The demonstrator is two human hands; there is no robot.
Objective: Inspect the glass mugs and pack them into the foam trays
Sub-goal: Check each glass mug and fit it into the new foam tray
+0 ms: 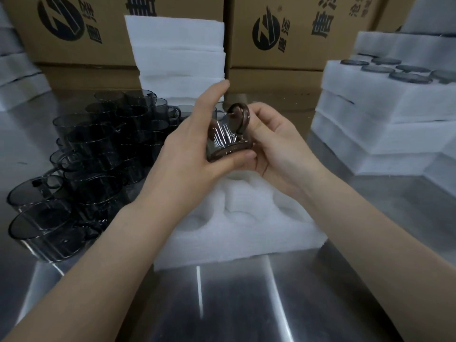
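Observation:
A smoky glass mug [225, 137] is held between both hands above a white foam tray [237, 223]. It lies tilted, with its handle up and toward me. My left hand [195, 146] grips the body, thumb under the base and fingers round the far side. My right hand [274, 144] cups the mug from the right, its thumb at the handle. The tray's round pockets that show hold nothing; my hands hide its far part. A pile of the same grey mugs [93, 156] lies to the left on the steel table.
Stacked foam trays [385, 112] stand at the right, the top one filled with mugs. More foam trays [180, 53] lean against cardboard boxes [291, 33] at the back. Foam also lies at the far left [17, 70]. The steel table [246, 304] lies bare near me.

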